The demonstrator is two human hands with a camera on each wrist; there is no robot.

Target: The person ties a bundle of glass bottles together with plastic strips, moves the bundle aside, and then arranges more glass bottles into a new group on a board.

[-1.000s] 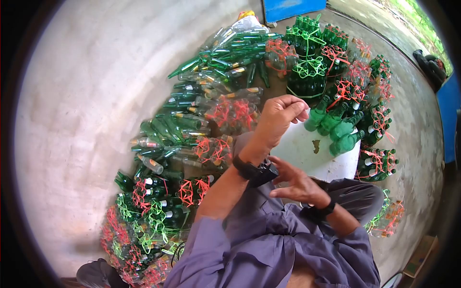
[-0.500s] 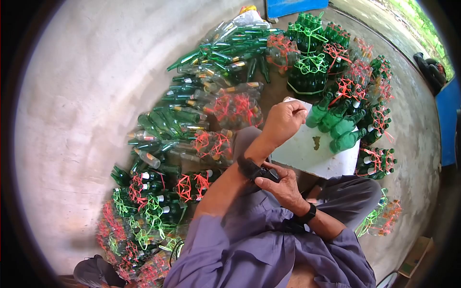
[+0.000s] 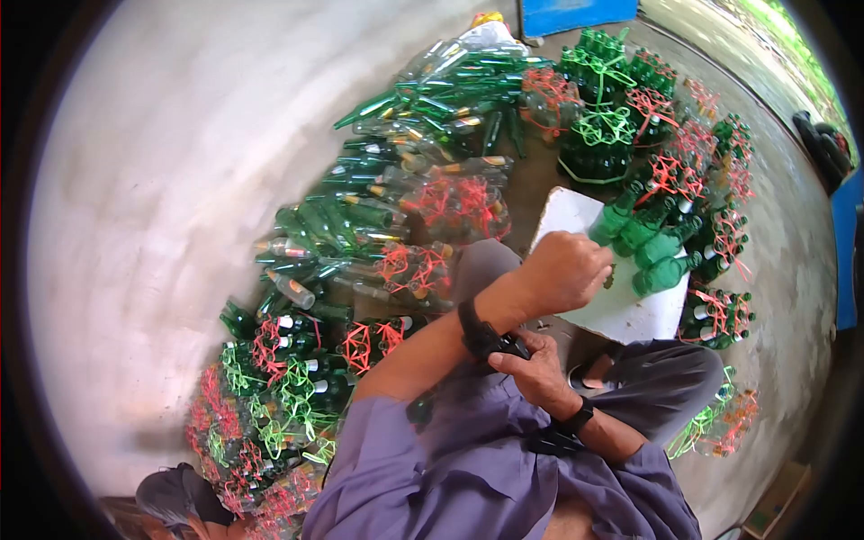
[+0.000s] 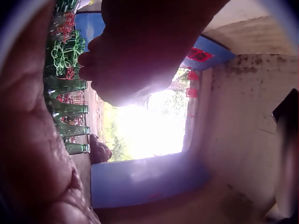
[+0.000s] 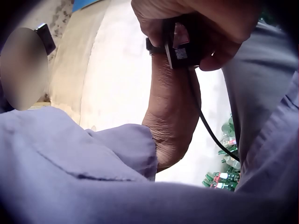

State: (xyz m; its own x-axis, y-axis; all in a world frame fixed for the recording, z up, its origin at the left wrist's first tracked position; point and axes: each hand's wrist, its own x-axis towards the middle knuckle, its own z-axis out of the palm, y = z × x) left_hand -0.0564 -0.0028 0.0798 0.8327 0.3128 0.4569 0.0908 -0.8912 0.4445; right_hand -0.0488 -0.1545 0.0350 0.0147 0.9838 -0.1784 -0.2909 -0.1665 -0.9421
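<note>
My left hand (image 3: pixel 567 274) is curled into a fist with nothing seen in it, overlapping the near left part of a white board (image 3: pixel 630 319) in the head view. A black strap (image 3: pixel 475 328) circles the left wrist, carrying a small black camera (image 5: pixel 184 44). My right hand (image 3: pixel 540 371) grips that camera, its thumb and fingers around the body in the right wrist view. A black cable (image 5: pixel 208 126) hangs from it. Just beyond the left fist, several green bottles (image 3: pixel 661 274) lie slanted on the board.
Tied bundles of bottles (image 3: pixel 598 135) stand at the far right. Loose bottles (image 3: pixel 450 81) lie piled on the left, with red-tied bundles (image 3: pixel 454 207) nearer. Another person (image 3: pixel 180 504) shows at the bottom left. A blue panel (image 3: pixel 576 13) stands at the back.
The right hand, apart from the wrist camera with fingers spread a second ago, has come onto it and grips it. My left fist has lowered and moved right over the board.
</note>
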